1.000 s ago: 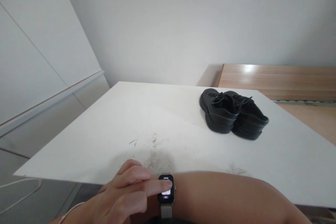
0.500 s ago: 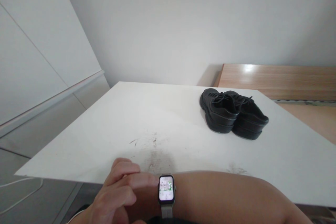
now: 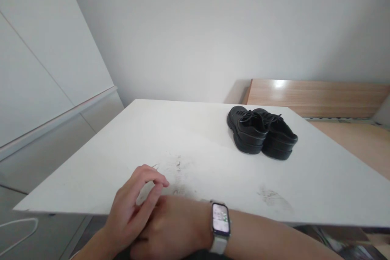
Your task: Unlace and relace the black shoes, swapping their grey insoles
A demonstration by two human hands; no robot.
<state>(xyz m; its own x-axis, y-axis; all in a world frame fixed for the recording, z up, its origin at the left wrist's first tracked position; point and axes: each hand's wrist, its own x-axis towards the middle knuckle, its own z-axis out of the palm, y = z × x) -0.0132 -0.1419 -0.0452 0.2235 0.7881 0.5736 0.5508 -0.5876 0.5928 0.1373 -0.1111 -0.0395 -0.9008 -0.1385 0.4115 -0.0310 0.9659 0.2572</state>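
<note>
Your left hand [image 3: 134, 207] lies against your right hand [image 3: 176, 227], grip loosely spread, empty; right grip hidden, cannot tell. The watch [image 3: 220, 218] sits on your right wrist, screen lit, no finger on it. The shoes [image 3: 260, 132] on the worktop [image 3: 319, 178] are not yet touched.

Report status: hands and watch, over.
Status: left hand open, laid against right hand, whose fingers are hidden. Right wrist wears watch, screen lit. Farther off, black shoes on white table, apart from hands.
</note>
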